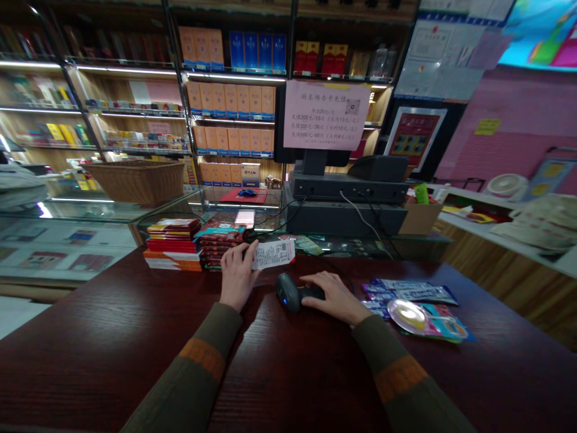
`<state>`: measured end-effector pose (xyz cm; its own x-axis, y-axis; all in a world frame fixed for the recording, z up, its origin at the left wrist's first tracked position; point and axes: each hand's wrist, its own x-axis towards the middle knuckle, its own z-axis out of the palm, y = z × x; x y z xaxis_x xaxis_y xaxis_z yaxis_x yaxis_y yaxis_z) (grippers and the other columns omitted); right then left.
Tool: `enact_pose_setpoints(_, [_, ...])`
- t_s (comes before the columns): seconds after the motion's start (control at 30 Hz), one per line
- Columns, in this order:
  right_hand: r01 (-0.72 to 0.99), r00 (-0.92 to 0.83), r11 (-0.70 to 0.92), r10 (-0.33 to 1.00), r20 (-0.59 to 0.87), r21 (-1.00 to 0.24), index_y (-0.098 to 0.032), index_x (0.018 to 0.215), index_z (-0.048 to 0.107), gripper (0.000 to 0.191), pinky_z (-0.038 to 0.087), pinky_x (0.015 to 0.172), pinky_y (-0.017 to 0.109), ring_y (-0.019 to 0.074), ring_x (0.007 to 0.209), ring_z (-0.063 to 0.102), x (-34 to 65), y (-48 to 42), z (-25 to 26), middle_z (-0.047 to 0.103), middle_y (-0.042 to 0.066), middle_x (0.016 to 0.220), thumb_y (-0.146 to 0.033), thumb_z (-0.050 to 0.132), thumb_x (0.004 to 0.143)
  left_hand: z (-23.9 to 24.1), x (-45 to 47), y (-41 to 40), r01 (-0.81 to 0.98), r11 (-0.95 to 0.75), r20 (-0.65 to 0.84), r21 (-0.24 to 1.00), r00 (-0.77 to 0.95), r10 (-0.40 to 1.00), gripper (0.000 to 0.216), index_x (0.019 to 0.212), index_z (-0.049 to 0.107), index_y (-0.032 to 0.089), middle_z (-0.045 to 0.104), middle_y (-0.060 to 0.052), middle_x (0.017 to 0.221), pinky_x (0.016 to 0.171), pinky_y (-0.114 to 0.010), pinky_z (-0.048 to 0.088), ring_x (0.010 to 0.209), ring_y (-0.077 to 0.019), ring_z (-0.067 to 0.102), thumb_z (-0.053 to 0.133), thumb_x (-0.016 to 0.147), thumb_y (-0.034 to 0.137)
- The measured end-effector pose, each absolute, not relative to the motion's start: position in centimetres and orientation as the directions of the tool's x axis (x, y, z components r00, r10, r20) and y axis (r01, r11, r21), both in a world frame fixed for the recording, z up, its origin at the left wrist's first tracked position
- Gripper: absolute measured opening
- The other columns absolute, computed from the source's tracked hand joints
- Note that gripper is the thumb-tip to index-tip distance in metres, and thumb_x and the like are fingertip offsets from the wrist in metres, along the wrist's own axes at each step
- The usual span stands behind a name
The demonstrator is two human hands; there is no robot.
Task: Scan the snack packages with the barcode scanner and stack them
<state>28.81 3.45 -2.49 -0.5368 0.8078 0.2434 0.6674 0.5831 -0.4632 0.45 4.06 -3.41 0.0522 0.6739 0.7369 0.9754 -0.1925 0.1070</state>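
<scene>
My left hand (237,275) pinches a flat packet (274,254) by its left end, just above the dark wooden counter. The side facing me is white with small print and a barcode-like patch, and a bit of red shows at its corner. A dark barcode scanner (288,293) with a small blue light lies on the counter to the right, its head pointing left. Around its handle are the fingers of my right hand (336,296). Beside my left hand are a stack of brown-red packets (220,240) and a stack of red and orange packets (174,245).
Purple-blue long packets (408,291) and a blister-packed item (428,322) lie right of my right hand. Behind the counter stand a point-of-sale terminal (347,189) bearing a pink notice (324,114), a wicker basket (139,180) and shelves of boxes. Cables run behind the stacks.
</scene>
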Motion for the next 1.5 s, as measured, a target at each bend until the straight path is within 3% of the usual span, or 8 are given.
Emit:
enact_pose_setpoints(0.13, [0.631,-0.304,0.489,0.870,0.388,-0.602,-0.027,0.127,0.065,0.041,0.043,0.103,0.045,0.0250,0.112,0.062,28.2,4.1,-2.8,0.071,0.007,0.120,-0.048,0.043,0.100,-3.6,0.5,4.2,0.969,-0.223,0.742,0.102,0.075,0.666,0.074,0.148,0.046,0.023,0.054,-0.015,0.133,0.105,-0.048,0.038,0.122,-0.0322,0.047,0.071,0.079,0.024])
enact_pose_setpoints(0.37, [0.502,-0.065,0.402,0.901,0.430,-0.766,-0.024,0.134,0.061,0.045,0.048,0.101,0.043,0.0252,0.108,0.066,26.6,5.8,-3.6,0.074,0.008,0.114,-0.044,0.047,0.096,-3.5,0.9,4.0,0.962,-0.256,0.743,0.100,0.099,0.662,0.075,0.147,0.047,0.024,0.054,-0.013,0.133,0.107,-0.047,0.037,0.121,-0.0315,0.048,0.074,0.077,0.023])
enact_pose_setpoints(0.77, [0.484,-0.092,0.459,0.873,0.478,-0.745,-0.026,0.136,0.061,0.045,0.044,0.109,0.044,0.0258,0.122,0.058,24.3,6.3,-3.3,0.067,0.009,0.127,-0.037,0.045,0.096,-3.4,1.3,3.8,0.955,-0.266,0.722,0.133,0.090,0.686,0.073,0.147,0.048,0.028,0.053,-0.013,0.134,0.105,-0.046,0.039,0.120,-0.0311,0.049,0.074,0.079,0.023])
enact_pose_setpoints(0.9, [0.474,-0.077,0.455,0.874,0.479,-0.754,-0.024,0.136,0.061,0.045,0.044,0.109,0.043,0.0260,0.122,0.058,23.9,5.8,-2.9,0.063,0.011,0.129,-0.037,0.047,0.096,-3.3,1.2,3.8,0.961,-0.225,0.699,0.161,0.050,0.714,0.075,0.147,0.047,0.032,0.053,-0.012,0.130,0.098,-0.045,0.044,0.113,-0.0297,0.051,0.076,0.078,0.024])
enact_pose_setpoints(1.07, [0.459,-0.070,0.427,0.892,0.447,-0.779,-0.023,0.138,0.059,0.046,0.046,0.106,0.042,0.0250,0.113,0.061,23.5,5.7,-2.8,0.063,0.012,0.122,-0.037,0.048,0.096,-3.9,0.9,4.4,0.898,-0.334,0.675,0.287,0.058,0.735,0.080,0.151,0.039,0.031,0.046,-0.009,0.125,0.092,-0.036,0.052,0.104,-0.0213,0.056,0.071,0.079,0.017])
enact_pose_setpoints(1.33, [0.433,-0.072,0.435,0.890,0.450,-0.790,-0.021,0.139,0.058,0.048,0.047,0.105,0.042,0.0250,0.113,0.061,23.5,5.5,-2.8,0.062,0.013,0.121,-0.036,0.048,0.095,-4.2,1.5,4.4,0.849,-0.394,0.715,0.352,0.027,0.698,0.082,0.156,0.029,0.029,0.044,-0.010,0.129,0.104,-0.042,0.050,0.119,-0.0243,0.053,0.065,0.084,0.016])
enact_pose_setpoints(1.43, [0.408,-0.037,0.441,0.883,0.468,-0.799,-0.021,0.138,0.059,0.048,0.047,0.106,0.043,0.0254,0.114,0.061,23.4,5.7,-3.1,0.061,0.013,0.124,-0.035,0.050,0.094,-4.5,1.6,4.8,0.805,-0.438,0.744,0.401,-0.008,0.668,0.074,0.156,0.028,0.026,0.047,-0.011,0.130,0.107,-0.042,0.048,0.124,-0.0241,0.052,0.058,0.089,0.017])
enact_pose_setpoints(1.5, [0.396,-0.009,0.449,0.874,0.486,-0.801,-0.021,0.138,0.059,0.049,0.046,0.106,0.044,0.0251,0.112,0.061,23.3,5.8,-3.4,0.060,0.013,0.124,-0.036,0.051,0.092,-4.7,1.5,5.0,0.770,-0.465,0.761,0.437,-0.041,0.647,0.059,0.151,0.039,0.025,0.051,-0.011,0.128,0.106,-0.040,0.049,0.121,-0.0226,0.055,0.054,0.094,0.020])
